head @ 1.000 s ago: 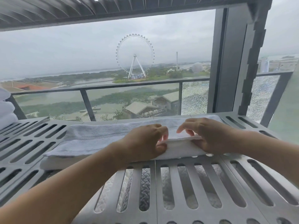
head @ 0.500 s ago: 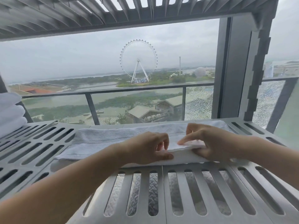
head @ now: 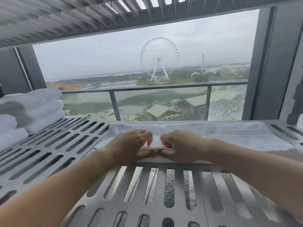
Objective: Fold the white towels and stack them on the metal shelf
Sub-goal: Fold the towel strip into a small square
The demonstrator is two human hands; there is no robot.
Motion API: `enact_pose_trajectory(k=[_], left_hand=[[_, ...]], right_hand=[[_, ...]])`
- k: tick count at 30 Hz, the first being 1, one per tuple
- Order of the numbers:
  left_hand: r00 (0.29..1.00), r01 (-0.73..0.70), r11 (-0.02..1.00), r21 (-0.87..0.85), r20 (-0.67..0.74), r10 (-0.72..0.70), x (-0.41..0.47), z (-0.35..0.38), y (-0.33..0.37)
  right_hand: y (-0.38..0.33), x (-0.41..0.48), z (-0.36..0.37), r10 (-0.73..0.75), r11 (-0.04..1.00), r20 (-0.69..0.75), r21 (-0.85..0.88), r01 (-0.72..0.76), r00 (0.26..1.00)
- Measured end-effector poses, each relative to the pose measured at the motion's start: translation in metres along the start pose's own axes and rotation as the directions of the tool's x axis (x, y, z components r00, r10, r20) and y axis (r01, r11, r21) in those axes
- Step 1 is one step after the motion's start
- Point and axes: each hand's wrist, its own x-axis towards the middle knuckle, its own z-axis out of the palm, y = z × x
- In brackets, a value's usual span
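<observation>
On the metal shelf (head: 49, 153), a folded white towel (head: 213, 133) lies lengthwise along the far edge, its long side parallel to the balcony railing (head: 155, 88) behind it. Both hands work at the towel's near edge. The left hand (head: 131, 146) pinches the top layer between thumb and curled fingers, and the right hand (head: 182, 145) grips the same layer just beside it, thumb underneath and fingers folded in over the top.

Half a second ago the two hands were a little apart, and the right forefinger reached out flat across the cloth. Now that finger is tucked in and the thumbs nearly meet at the towel's edge. The hands also sit nearer the towel's left end than they did a second ago, so most of its length now runs off to their right.

Left of the towel and well apart from it, the stack of folded towels (head: 29, 108) was only a sliver at the picture's edge before, and now several rounded layers show. Above the towel, more of the slatted upper shelf (head: 82, 17) is in view. Beyond the towel, past the railing, the Ferris wheel (head: 159, 59) stands against a grey sky.
</observation>
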Motion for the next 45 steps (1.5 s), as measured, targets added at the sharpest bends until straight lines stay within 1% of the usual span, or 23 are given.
enact_pose_trajectory(k=[3, 4, 8, 11, 14, 15, 16, 17, 18, 19, 20, 21, 23, 24, 26, 28, 31, 32, 34, 37, 40, 45], left_hand=[[0.999, 0.037, 0.984, 0.173, -0.008, -0.036, -0.003, 0.003, -0.007], [0.999, 0.043, 0.978, 0.206, -0.021, -0.04, -0.003, 0.004, -0.008], [0.997, 0.002, 0.98, 0.199, -0.079, 0.014, -0.004, 0.008, -0.009], [0.993, -0.026, 0.979, 0.204, -0.106, 0.048, -0.004, 0.008, -0.011], [0.994, -0.06, 0.991, 0.116, -0.084, 0.07, -0.001, 0.006, -0.013], [0.997, -0.058, 0.995, 0.081, -0.047, 0.062, 0.0, 0.005, -0.013], [0.999, -0.037, 0.999, 0.017, 0.01, 0.037, 0.002, 0.002, -0.014], [0.998, 0.015, 0.995, -0.097, 0.069, -0.008, 0.004, -0.002, -0.014], [0.991, 0.094, 0.965, -0.243, 0.116, -0.067, 0.007, -0.005, -0.013], [0.981, 0.172, 0.918, -0.358, 0.148, -0.126, 0.013, -0.007, -0.012], [0.972, 0.225, 0.883, -0.412, 0.16, -0.173, 0.02, -0.007, -0.011], [0.966, 0.253, 0.872, -0.419, 0.153, -0.207, 0.031, -0.006, -0.009], [0.969, 0.248, 0.888, -0.386, 0.114, -0.221, 0.053, -0.002, 0.001], [0.971, 0.239, 0.899, -0.366, 0.105, -0.216, 0.062, 0.003, 0.007], [0.975, 0.22, 0.926, -0.306, 0.099, -0.199, 0.073, 0.016, 0.014], [0.964, 0.238, 0.943, -0.233, 0.173, -0.2, 0.073, 0.031, 0.014], [0.913, 0.315, 0.932, -0.177, 0.323, -0.248, 0.067, 0.042, 0.005], [0.896, 0.345, 0.925, -0.158, 0.349, -0.275, 0.065, 0.043, 0.002], [0.875, 0.391, 0.913, -0.113, 0.353, -0.331, 0.062, 0.043, -0.003], [0.854, 0.434, 0.899, -0.057, 0.344, -0.391, 0.057, 0.041, -0.006], [0.829, 0.48, 0.875, -0.061, 0.359, -0.43, 0.054, 0.039, -0.007], [0.834, 0.486, 0.871, -0.074, 0.335, -0.438, 0.052, 0.037, -0.006]], right_hand=[[0.004, -0.007, 0.009, 0.008, 0.996, -0.094, 0.085, 0.0, 0.996], [0.005, -0.008, 0.01, 0.011, 0.995, -0.114, 0.101, 0.001, 0.993], [0.005, -0.008, 0.014, 0.037, 0.995, -0.179, 0.101, -0.019, 0.983], [0.005, -0.007, 0.013, 0.053, 0.992, -0.16, 0.118, -0.034, 0.986], [0.007, -0.007, 0.011, 0.044, 0.975, -0.174, 0.223, -0.005, 0.984], [0.008, -0.007, 0.009, 0.033, 0.957, -0.141, 0.291, 0.01, 0.989], [0.012, -0.006, 0.004, 0.026, 0.918, -0.064, 0.397, 0.002, 0.998], [0.016, -0.004, -0.003, 0.024, 0.85, 0.038, 0.526, -0.04, 0.999], [0.022, 0.0, -0.011, 0.03, 0.766, 0.129, 0.634, -0.106, 0.991], [0.028, 0.004, -0.016, 0.056, 0.698, 0.171, 0.698, -0.161, 0.984], [0.035, 0.008, -0.019, 0.107, 0.675, 0.158, 0.714, -0.189, 0.982], [0.041, 0.013, -0.02, 0.179, 0.712, 0.098, 0.674, -0.197, 0.979], [0.052, 0.021, -0.01, 0.29, 0.851, -0.025, 0.463, -0.246, 0.957], [0.055, 0.023, -0.003, 0.301, 0.885, -0.04, 0.385, -0.264, 0.953], [0.058, 0.024, 0.01, 0.263, 0.923, -0.016, 0.295, -0.247, 0.965], [0.062, 0.024, 0.019, 0.255, 0.935, 0.045, 0.242, -0.258, 0.966], [0.072, 0.021, 0.025, 0.286, 0.942, 0.15, 0.135, -0.306, 0.947], [0.075, 0.02, 0.026, 0.294, 0.943, 0.177, 0.11, -0.315, 0.939], [0.077, 0.019, 0.027, 0.307, 0.941, 0.203, 0.084, -0.329, 0.93], [0.077, 0.019, 0.027, 0.329, 0.935, 0.204, 0.07, -0.349, 0.922], [0.081, 0.013, 0.026, 0.367, 0.921, 0.197, 0.059, -0.384, 0.909], [0.084, 0.006, 0.024, 0.386, 0.915, 0.187, 0.047, -0.4, 0.903]])
